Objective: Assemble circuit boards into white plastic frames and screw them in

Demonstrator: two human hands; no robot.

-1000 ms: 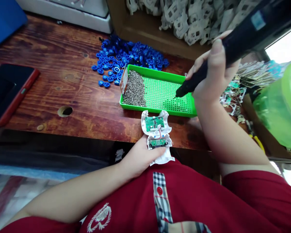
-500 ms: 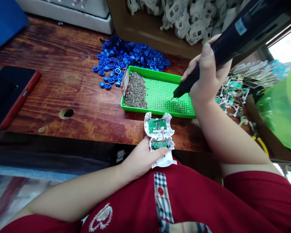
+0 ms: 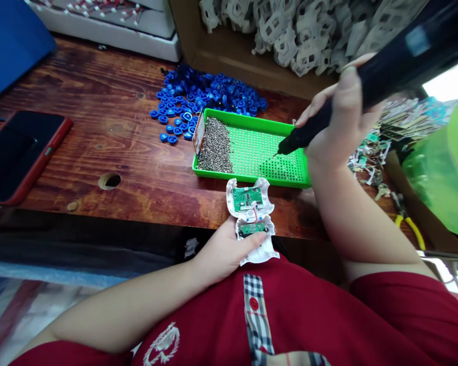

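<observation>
My left hand (image 3: 229, 246) is closed on the lower half of an opened white plastic housing (image 3: 266, 250), thumb across its inner side. Green circuit boards (image 3: 248, 199) sit in both halves, joined by a short red-and-white wire. My right hand (image 3: 338, 119) wraps round a black electric screwdriver (image 3: 381, 76), tilted down to the left. Its thin bit points over the perforated floor of a green tray (image 3: 252, 179); whether it touches the floor I cannot tell. A heap of small metal screws (image 3: 216, 147) fills the tray's left end.
Blue plastic parts (image 3: 213, 94) lie heaped behind the tray. A phone in a red case (image 3: 21, 152) rests at left, near a hole in the wooden table (image 3: 130, 152). White plastic frames (image 3: 286, 35) fill a cardboard box behind. Yellow-handled pliers (image 3: 410, 223) and a green container (image 3: 442, 173) are at right.
My right hand and the screwdriver have shifted slightly to the right, the bit moving a little right over the tray. My left hand still holds the housing, almost unmoved. The view has shifted slightly.
</observation>
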